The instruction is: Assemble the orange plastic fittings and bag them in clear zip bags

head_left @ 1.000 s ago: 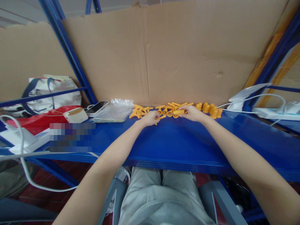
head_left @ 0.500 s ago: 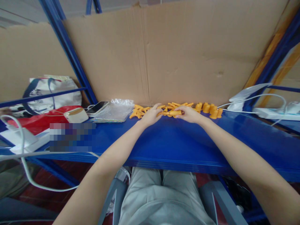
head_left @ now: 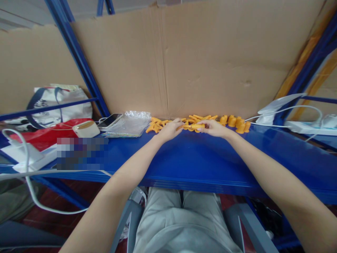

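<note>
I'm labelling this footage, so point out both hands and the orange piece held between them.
Left hand (head_left: 169,131): head view, on its middle.
Right hand (head_left: 215,128): head view, on its middle.
Orange piece (head_left: 196,126): head view, on its exposed length between the hands.

I note brown cardboard (head_left: 200,59) standing along the blue tabletop's (head_left: 200,161) back edge. Toward that edge's left end I log a phone (head_left: 110,121) beside clear plastic packets (head_left: 129,127); further left, a red bag (head_left: 31,137).
</note>
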Available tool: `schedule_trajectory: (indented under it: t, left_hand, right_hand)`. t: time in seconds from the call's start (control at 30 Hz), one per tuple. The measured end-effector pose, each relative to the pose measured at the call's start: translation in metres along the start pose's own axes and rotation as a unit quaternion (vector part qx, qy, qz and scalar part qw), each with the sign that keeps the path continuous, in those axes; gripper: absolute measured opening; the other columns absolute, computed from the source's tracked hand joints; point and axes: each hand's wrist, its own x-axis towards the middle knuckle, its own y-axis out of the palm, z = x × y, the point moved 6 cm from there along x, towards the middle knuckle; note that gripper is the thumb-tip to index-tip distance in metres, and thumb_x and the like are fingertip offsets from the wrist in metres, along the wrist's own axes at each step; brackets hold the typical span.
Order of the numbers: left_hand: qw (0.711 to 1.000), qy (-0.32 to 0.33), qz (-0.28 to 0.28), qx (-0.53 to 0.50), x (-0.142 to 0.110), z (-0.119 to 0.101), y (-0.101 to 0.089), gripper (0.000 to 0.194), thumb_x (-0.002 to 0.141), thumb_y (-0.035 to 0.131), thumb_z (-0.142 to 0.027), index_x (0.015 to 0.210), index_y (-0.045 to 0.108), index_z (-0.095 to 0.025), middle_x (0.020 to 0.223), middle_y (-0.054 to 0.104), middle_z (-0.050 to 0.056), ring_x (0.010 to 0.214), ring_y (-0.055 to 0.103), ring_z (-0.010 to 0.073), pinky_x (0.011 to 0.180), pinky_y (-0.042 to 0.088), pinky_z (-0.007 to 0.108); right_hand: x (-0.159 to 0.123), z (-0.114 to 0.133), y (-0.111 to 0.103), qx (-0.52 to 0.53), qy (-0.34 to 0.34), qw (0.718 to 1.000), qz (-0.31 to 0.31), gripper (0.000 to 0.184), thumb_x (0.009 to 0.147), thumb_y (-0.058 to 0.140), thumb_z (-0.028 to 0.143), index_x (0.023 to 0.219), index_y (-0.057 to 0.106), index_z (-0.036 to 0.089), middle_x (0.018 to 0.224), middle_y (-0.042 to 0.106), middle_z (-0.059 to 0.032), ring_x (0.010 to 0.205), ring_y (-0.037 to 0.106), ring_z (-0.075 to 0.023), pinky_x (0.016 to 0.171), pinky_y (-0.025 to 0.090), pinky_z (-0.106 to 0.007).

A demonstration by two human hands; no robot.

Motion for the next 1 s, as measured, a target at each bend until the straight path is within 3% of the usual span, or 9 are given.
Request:
schedule_trajectory:
  t: [0.23,0.33,0.43,0.6,0.77,1.0]
  left_hand:
    - [1.000,0.000,0.015,0.005,0.000,0.000,-0.001,0.024,0.095,0.049,-0.020,0.103,0.071,-0.017,0.107,0.062,0.007,0.097,0.063,0.0188,0.091,0.049,0.030]
    - [1.000,0.001,0.015,0.009,0.001,0.002,-0.001,0.024,0.095,0.049,-0.020,0.103,0.072,-0.016,0.108,0.062,0.008,0.098,0.063,0.0196,0.092,0.049,0.031]
    - [1.000,0.011,0.013,0.014,0.000,0.003,0.001,0.025,0.095,0.048,-0.019,0.101,0.072,-0.016,0.106,0.062,0.008,0.097,0.064,0.0197,0.091,0.050,0.032]
    - [1.000,0.024,-0.003,0.015,-0.001,0.004,0.001,0.026,0.095,0.047,-0.020,0.102,0.072,-0.017,0.104,0.063,0.008,0.094,0.064,0.0188,0.090,0.051,0.032]
    - [0.999,0.030,-0.016,0.014,-0.001,0.005,-0.002,0.026,0.096,0.047,-0.020,0.103,0.072,-0.017,0.107,0.063,0.008,0.096,0.064,0.0184,0.091,0.051,0.032]
    - [1.000,0.024,-0.011,0.010,-0.001,0.005,-0.001,0.024,0.095,0.049,-0.018,0.101,0.072,-0.017,0.104,0.063,0.008,0.095,0.064,0.0180,0.090,0.051,0.032]
  right_hand:
    - [0.002,-0.003,0.004,0.019,-0.003,0.999,-0.027,0.030,0.084,0.066,0.027,0.113,0.070,0.021,0.114,0.072,-0.0099,0.097,0.070,-0.0257,0.092,0.054,-0.050]
    - [0.002,-0.011,0.000,0.080,0.021,0.995,-0.049,0.042,0.080,0.071,0.026,0.121,0.064,0.022,0.127,0.067,-0.0118,0.103,0.069,-0.0249,0.094,0.054,-0.048]
    - [-0.001,-0.020,-0.005,0.151,0.056,0.986,-0.030,0.049,0.075,0.077,0.026,0.121,0.061,0.022,0.131,0.064,-0.0123,0.101,0.071,-0.0232,0.093,0.056,-0.047]
    - [-0.006,-0.024,-0.004,0.250,0.110,0.962,-0.002,0.034,0.081,0.076,0.034,0.109,0.062,0.021,0.116,0.071,-0.0120,0.095,0.073,-0.0232,0.091,0.058,-0.045]
    - [-0.008,-0.019,0.002,0.283,0.148,0.948,0.001,0.022,0.091,0.066,0.041,0.098,0.062,0.020,0.089,0.074,-0.0093,0.080,0.074,-0.0204,0.083,0.061,-0.040]
    - [-0.008,-0.015,0.003,0.291,0.164,0.943,-0.008,0.027,0.094,0.059,0.047,0.087,0.058,0.020,0.082,0.073,-0.0088,0.063,0.067,-0.0147,0.065,0.059,-0.029]
